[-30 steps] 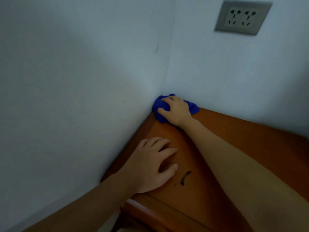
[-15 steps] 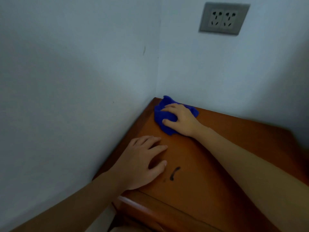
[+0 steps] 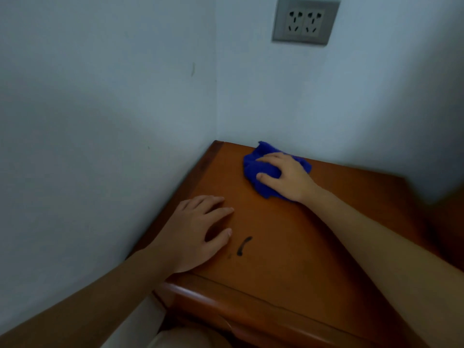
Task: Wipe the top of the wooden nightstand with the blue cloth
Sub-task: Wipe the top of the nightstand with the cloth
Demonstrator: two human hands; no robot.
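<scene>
Resting flat against the wood near the left wall, the left hand (image 3: pixel 198 232) lies palm down on the top of the wooden nightstand (image 3: pixel 288 259), close to its front left edge. Its fingers are spread and only slightly bent, and it holds nothing; it looks to be bracing the person's weight. Just to the right of its thumb, a short dark mark (image 3: pixel 243 246) curves across the wood, with a fainter smudge beside it. Further right and further back, the blue cloth (image 3: pixel 261 169) sits bunched on the top near the rear edge, a little way out from the corner where the two walls meet. The right hand (image 3: pixel 288 177) presses down on it, with the fingers curled over the top of the bundle and the thumb tucked against its near side, so cloth bulges between them. High on the back wall above this hand is a grey double socket (image 3: pixel 305 21). As for progress, the wiping seems to be under way at the back of the top, though the wood shows no trace of which parts are already done. The dark mark near the front is unwiped, so the middle, the front and the right-hand stretch probably remain.
</scene>
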